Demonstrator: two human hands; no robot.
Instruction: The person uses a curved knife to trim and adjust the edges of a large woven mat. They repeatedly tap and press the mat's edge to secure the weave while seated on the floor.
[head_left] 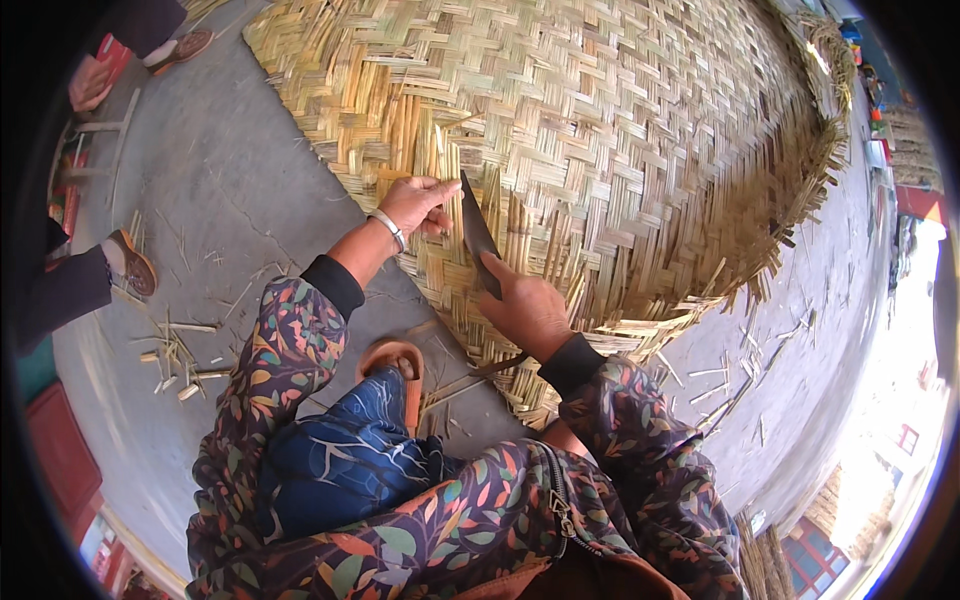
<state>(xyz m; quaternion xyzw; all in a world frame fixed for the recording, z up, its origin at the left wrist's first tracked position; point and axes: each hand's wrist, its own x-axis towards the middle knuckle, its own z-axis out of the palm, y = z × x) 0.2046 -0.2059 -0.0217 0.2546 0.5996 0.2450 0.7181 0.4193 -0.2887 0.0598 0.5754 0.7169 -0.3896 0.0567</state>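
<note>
leaf-print fabric jacket [470, 500] w/ metal zip [560, 503] closest. r hand [527, 308] clamped on flat dark blade [478, 225], tip tapering nr l hand [412, 206]; its fingers bent at thin stiff strips [452, 160], can't tell if pinching. strips jut from big woven mat [620, 150], zigzag weave, straw-coloured, frayed edge, on smooth grey floor [230, 180].
</note>
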